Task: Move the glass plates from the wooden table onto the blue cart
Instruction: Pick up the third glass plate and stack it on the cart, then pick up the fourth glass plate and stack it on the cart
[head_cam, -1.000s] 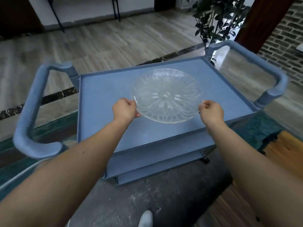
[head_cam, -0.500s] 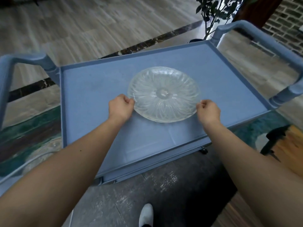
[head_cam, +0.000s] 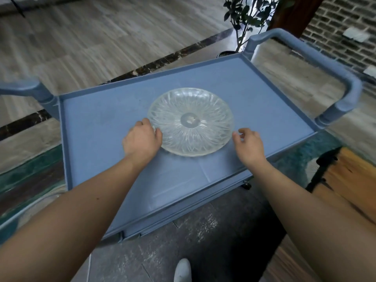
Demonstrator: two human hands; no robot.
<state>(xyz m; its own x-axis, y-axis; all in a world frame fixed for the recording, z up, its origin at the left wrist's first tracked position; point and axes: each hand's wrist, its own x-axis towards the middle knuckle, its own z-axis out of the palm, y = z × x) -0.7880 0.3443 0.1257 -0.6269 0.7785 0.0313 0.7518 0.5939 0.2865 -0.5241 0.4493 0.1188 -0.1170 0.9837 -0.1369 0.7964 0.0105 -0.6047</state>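
Observation:
A round clear glass plate (head_cam: pixel 190 121) with a cut petal pattern lies flat on the top shelf of the blue cart (head_cam: pixel 97 123), near its middle. My left hand (head_cam: pixel 141 140) rests at the plate's near-left rim, fingers curled and touching the edge. My right hand (head_cam: pixel 249 146) is just off the near-right rim, fingers apart and a small gap between them and the glass. The wooden table (head_cam: pixel 352 180) shows only as a corner at the right.
The cart has blue loop handles at the left (head_cam: pixel 30 88) and right (head_cam: pixel 333 82) ends. A potted plant (head_cam: pixel 244 19) stands behind its far right corner. A brick wall (head_cam: pixel 335 31) is at the upper right. My white shoe (head_cam: pixel 182 270) is on the dark floor below.
The plate has come down flat onto the cart shelf. My right hand has let go and opened; my left hand has loosened but stays against the rim.

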